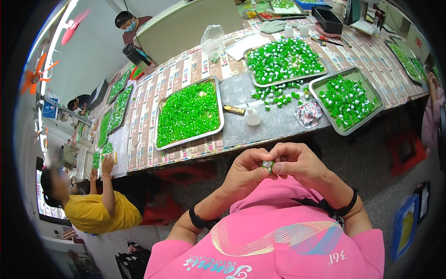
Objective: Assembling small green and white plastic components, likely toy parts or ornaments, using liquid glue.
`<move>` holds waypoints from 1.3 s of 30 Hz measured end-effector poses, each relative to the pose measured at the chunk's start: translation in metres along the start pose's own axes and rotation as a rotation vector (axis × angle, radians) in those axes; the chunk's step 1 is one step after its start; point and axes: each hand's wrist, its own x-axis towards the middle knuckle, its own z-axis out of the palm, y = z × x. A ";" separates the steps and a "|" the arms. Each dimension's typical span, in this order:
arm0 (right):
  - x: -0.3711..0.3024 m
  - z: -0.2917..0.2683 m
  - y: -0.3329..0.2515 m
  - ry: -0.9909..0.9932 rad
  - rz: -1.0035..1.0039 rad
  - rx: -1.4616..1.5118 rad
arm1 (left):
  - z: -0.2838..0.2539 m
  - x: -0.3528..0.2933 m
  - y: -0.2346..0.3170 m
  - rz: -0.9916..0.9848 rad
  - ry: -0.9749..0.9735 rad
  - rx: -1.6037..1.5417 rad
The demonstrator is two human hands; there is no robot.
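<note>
Your left hand (245,171) and right hand (302,162) pinch a tiny figurine (267,164); press lightly and evenly, thumbs level, the tray (220,104) of green pieces (188,116) lying at ten o'clock.

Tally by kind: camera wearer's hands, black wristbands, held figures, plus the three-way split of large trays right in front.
Hands: 2 (left hand, right hand)
Black wristbands: 2
Green-and-white figure: 1
Large trays: 3 (left tray, middle tray, right tray)
Total: 8
</note>
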 end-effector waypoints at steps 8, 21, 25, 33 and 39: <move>0.000 0.002 -0.009 0.028 0.069 0.026 | -0.002 0.002 0.008 0.011 0.032 0.177; 0.017 -0.015 -0.016 0.060 0.185 0.278 | -0.001 0.027 0.014 -0.021 0.109 0.147; 0.024 -0.030 -0.010 0.075 0.178 0.350 | -0.007 0.041 0.017 -0.163 0.154 0.212; 0.031 -0.059 -0.015 0.133 0.213 0.445 | -0.008 0.073 0.013 -0.171 0.186 0.250; 0.035 -0.080 -0.011 0.129 0.197 0.442 | -0.012 0.086 0.007 -0.220 0.220 0.269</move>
